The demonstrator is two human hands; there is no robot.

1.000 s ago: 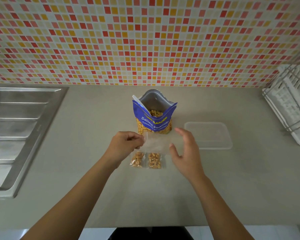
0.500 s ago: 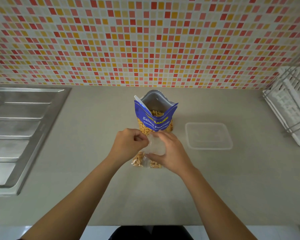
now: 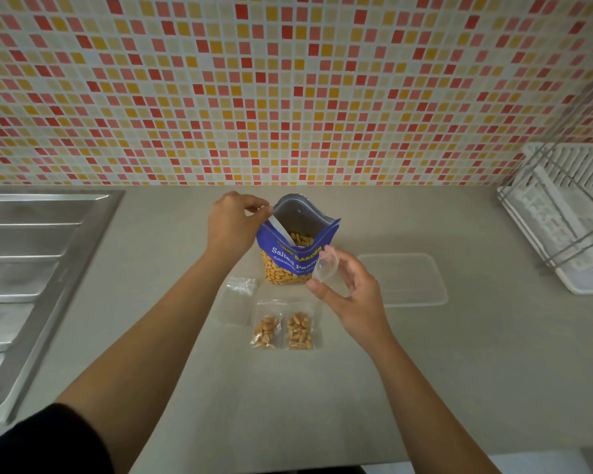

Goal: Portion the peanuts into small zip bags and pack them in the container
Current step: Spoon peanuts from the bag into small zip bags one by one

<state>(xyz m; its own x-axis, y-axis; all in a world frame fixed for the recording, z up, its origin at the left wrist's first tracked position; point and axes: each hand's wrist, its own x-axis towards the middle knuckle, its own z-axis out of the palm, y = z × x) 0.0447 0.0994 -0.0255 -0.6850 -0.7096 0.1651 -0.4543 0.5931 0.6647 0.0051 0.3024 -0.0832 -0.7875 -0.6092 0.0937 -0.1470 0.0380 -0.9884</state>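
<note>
A blue bag of salted peanuts [image 3: 295, 258] stands open in the middle of the counter, a white spoon [image 3: 281, 229] sticking out of it. My left hand [image 3: 233, 222] pinches the spoon's handle at the bag's left rim. My right hand [image 3: 348, 292] holds an empty small zip bag [image 3: 326, 270], opened, in front of the peanut bag. Two filled zip bags [image 3: 283, 331] lie side by side on the counter below. Spare empty zip bags [image 3: 238, 299] lie to their left. A clear plastic container [image 3: 404, 280] sits to the right.
A steel sink drainboard [image 3: 31, 268] takes up the left side. A white dish rack [image 3: 562, 217] stands at the far right against the mosaic tile wall [image 3: 288, 90]. Bare grey counter [image 3: 288, 405] stretches in front of the filled bags.
Both hands were working on an empty zip bag over the filled ones. Now my left hand has gone up to the spoon in the peanut bag, and my right hand alone holds the empty bag.
</note>
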